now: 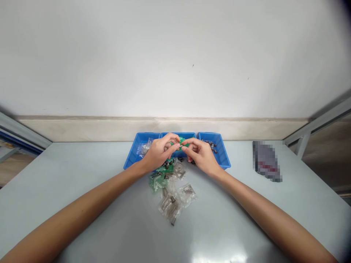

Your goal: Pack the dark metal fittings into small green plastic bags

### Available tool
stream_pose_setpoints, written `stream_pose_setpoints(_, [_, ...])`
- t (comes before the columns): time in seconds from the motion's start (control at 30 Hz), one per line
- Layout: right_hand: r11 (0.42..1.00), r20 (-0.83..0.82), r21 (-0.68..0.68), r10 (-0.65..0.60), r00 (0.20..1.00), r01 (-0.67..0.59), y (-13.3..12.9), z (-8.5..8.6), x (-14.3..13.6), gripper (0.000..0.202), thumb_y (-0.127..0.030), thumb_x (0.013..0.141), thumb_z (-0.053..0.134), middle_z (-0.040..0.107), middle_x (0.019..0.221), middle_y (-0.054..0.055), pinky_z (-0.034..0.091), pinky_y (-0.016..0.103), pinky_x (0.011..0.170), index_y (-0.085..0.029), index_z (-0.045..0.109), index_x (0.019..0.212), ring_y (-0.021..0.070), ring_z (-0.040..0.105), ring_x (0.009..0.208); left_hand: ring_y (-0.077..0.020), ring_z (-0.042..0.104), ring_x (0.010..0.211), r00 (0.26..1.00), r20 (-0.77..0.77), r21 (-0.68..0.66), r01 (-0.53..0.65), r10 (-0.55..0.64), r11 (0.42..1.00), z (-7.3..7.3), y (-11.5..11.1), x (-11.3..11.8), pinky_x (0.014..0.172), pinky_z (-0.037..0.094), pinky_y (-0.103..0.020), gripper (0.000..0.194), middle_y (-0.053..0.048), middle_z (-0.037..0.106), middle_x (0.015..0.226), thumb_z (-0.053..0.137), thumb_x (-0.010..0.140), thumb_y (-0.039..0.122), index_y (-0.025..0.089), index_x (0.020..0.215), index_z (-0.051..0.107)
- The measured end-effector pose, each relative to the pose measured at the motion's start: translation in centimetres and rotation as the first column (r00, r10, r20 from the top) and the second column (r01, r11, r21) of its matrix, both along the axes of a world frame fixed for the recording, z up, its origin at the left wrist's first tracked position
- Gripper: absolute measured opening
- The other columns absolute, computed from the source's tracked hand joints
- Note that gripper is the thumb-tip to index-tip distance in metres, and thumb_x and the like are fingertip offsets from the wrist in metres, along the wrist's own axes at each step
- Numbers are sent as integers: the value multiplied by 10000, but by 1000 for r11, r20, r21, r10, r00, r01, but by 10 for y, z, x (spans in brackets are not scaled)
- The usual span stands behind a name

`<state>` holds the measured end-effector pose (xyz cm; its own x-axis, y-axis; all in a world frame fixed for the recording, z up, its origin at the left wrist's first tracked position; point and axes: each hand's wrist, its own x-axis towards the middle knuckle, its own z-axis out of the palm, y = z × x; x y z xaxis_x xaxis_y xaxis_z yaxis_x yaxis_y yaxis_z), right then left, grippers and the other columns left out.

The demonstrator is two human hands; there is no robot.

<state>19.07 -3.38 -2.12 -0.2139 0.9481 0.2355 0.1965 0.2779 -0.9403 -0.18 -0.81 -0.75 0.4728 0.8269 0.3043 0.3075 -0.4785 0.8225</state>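
My left hand [157, 152] and my right hand [202, 155] meet above the front of the middle blue bin [178, 134], thumbs and forefingers pinched together. Between the fingertips is something tiny, too small to name. Green material [181, 140] shows just behind the fingers; whether it lies in the bin or is held, I cannot tell. Below the hands, small dark metal parts [181, 159] lie on the table. Closer to me are a green plastic bag [157, 184] with small parts and several clear bags [188, 193] of metal pieces.
The left blue bin [132, 153] contains clear plastic bags [145, 147]. In the right blue bin [225, 157] are small dark brownish parts [212, 145]. A pixelated dark item [266, 160] lies on the grey table [90, 168] at right. A white wall [175, 73] rises behind.
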Motion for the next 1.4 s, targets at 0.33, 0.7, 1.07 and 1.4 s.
stream_pose_setpoints(0.33, [999,-73,-43,5,997,-8,0,1,0,219,-385,889,641,539,533,-67,421,258,507,-205,598,1006,136,511,468,-95,504,476,997,-47,19,-59,60,998,3,-2,-2,514,392,-208,207,57,536,608,550,948,350,183,1072,557])
stream_pose_setpoints(0.7, [999,-83,-35,-8,996,5,0,0,-1,213,-381,891,640,535,527,-69,417,256,499,-203,593,999,135,508,457,-103,512,465,997,-55,48,-47,50,998,4,-2,-2,527,399,-216,217,76,507,549,566,925,310,168,1089,563])
stream_pose_setpoints(1.07, [1000,-64,-17,9,998,-10,1,-2,-1,181,-344,896,635,539,524,-68,407,254,499,-203,602,1004,131,500,457,-94,480,481,996,-74,58,-36,40,998,3,-1,-3,532,397,-212,246,62,529,589,587,905,293,172,1119,576])
stream_pose_setpoints(1.4, [999,-101,-35,-2,995,-2,0,0,-1,184,-343,891,644,546,521,-67,415,250,489,-198,602,994,127,503,447,-96,495,493,997,-60,61,-44,48,997,2,0,-3,533,403,-213,244,47,550,622,583,908,297,169,1116,583])
